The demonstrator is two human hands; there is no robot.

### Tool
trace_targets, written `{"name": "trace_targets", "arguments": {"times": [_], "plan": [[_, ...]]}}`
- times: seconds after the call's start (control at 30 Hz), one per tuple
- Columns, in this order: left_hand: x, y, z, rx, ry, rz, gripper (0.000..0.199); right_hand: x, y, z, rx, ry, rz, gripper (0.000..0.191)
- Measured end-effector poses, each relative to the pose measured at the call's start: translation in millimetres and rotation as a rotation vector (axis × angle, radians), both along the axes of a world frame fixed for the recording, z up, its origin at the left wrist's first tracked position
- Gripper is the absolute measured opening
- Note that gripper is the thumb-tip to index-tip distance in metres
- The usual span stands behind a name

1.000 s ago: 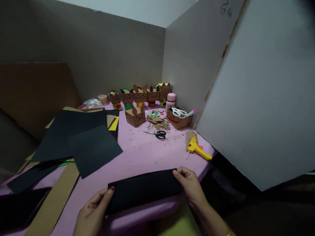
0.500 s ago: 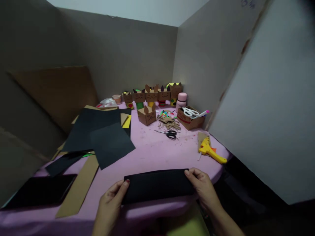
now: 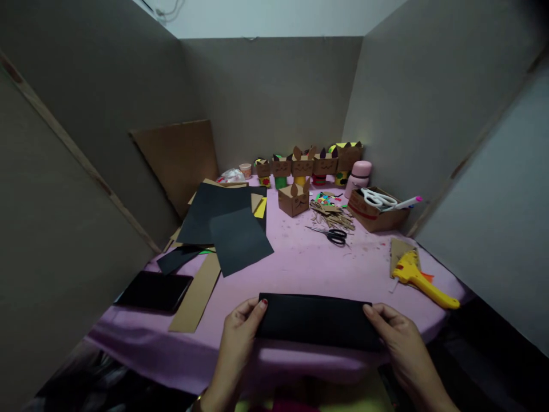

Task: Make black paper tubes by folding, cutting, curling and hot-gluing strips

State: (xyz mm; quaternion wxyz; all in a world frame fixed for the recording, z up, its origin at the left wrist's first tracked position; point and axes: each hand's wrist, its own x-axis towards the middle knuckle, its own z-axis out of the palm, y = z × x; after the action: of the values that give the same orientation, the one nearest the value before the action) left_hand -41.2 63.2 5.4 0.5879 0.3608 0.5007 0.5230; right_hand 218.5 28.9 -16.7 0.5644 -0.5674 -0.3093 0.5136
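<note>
A black paper strip (image 3: 317, 321) is stretched level over the front edge of the pink-covered table (image 3: 295, 274). My left hand (image 3: 243, 327) pinches its left end, thumb on top. At the right end, my right hand (image 3: 392, 327) grips the strip the same way. Both hands' undersides are partly hidden. Beyond the strip lie black-handled scissors (image 3: 335, 236). A yellow glue gun (image 3: 422, 279) rests on a cardboard piece to the right.
Black sheets (image 3: 240, 237), a cardboard strip (image 3: 198, 297) and a dark tablet or phone (image 3: 154, 290) lie left. Behind are a cardboard animal head (image 3: 294, 199), several similar figures, cardboard scraps (image 3: 332, 216), a pink bottle (image 3: 358, 177) and a box (image 3: 373, 216) with white scissors.
The view has swung left, so the table and its objects appear farther right. Both hands still hold the black strip, which now slants slightly down to the right.
</note>
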Motion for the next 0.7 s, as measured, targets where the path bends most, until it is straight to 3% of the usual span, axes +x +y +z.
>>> {"name": "trace_targets", "arguments": {"times": [0.23,0.7], "plan": [[0.9,-2.9,3.2,-0.037,-0.077,0.051,0.048,2.7,1.6,-5.3,-0.010,0.006,0.000,0.030],[0.0,1.1,7.7,-0.071,-0.076,0.028,0.038,-0.3,5.1,0.7,0.044,0.053,-0.053,0.030]]}}
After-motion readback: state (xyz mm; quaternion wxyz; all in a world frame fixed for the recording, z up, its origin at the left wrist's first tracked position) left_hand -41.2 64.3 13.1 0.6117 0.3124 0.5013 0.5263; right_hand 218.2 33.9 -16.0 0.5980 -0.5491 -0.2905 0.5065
